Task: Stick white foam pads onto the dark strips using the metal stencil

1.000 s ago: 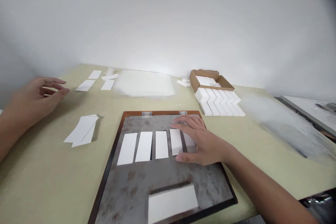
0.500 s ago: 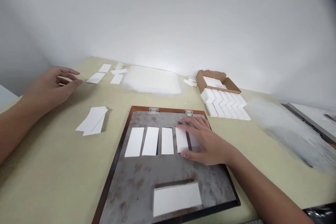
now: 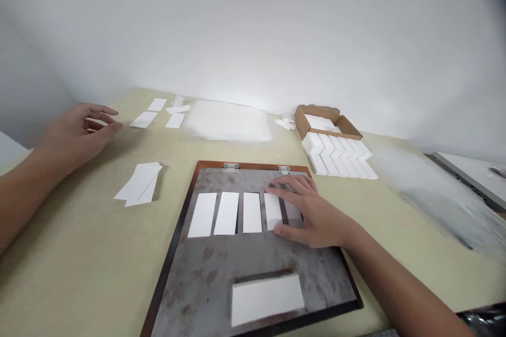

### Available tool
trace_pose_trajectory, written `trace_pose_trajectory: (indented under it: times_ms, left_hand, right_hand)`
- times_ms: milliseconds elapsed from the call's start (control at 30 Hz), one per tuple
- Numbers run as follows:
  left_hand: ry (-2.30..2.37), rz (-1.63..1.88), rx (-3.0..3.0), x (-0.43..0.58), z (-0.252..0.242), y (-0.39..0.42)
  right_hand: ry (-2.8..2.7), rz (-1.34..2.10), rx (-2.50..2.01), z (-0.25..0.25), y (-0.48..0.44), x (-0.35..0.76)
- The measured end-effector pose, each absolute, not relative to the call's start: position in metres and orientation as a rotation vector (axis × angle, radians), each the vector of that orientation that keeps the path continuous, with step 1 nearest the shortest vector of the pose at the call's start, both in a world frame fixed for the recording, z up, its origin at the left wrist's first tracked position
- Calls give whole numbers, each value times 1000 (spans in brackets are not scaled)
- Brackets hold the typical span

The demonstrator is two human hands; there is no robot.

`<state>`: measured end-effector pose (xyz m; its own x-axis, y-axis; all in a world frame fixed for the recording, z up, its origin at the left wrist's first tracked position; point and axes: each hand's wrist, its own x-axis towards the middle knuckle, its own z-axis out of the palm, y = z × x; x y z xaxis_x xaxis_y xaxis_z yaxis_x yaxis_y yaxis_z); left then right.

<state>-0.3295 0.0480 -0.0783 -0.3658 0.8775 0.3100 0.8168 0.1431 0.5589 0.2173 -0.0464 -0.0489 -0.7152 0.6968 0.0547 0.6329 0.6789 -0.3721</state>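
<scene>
A grey metal plate (image 3: pixel 221 274) with a hinged back edge lies before me, and white cards sit in a row of slots across it. My right hand (image 3: pixel 308 213) spans the fourth white card (image 3: pixel 272 211), with fingertips at its far end and the thumb at its near end. Another pale card lies partly hidden under this palm. Left of it are three uncovered cards, including the leftmost card (image 3: pixel 202 215). My left hand (image 3: pixel 81 129) hovers over the table's left side, fingers apart and holding nothing. A thick white stack (image 3: pixel 266 300) rests on the plate's near part.
Several loose cards (image 3: pixel 140 184) overlap left of the plate, and more cards (image 3: pixel 144 119) lie farther back. A cardboard box (image 3: pixel 328 125) holding white pieces stands at the back right, with folded white pieces (image 3: pixel 343 160) before it. Clear plastic sheeting (image 3: pixel 446 205) lies at the right.
Both hands stay almost where they were, the right one still over the fourth card. The view has shifted very slightly.
</scene>
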Motion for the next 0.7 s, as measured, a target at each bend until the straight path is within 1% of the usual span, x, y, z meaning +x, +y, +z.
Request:
trace_pose_trajectory:
  times_ms: [167,333,433,700]
  left_hand:
    - [2261,1054,1753,-335,-83,52]
    - [2208,1067,1758,-339,-86,54]
    - [2200,1088,1749,-337,-85,51]
    - [2157,1085,1732,-321,-74,40]
  right_hand:
    - [-2637,499,-1085,-35,-47,214]
    - [-2746,547,-968,-21,-45,185]
    - [-2810,576,-867,-23,-42,170]
    - [-2782,606,-855,-31,-40,170]
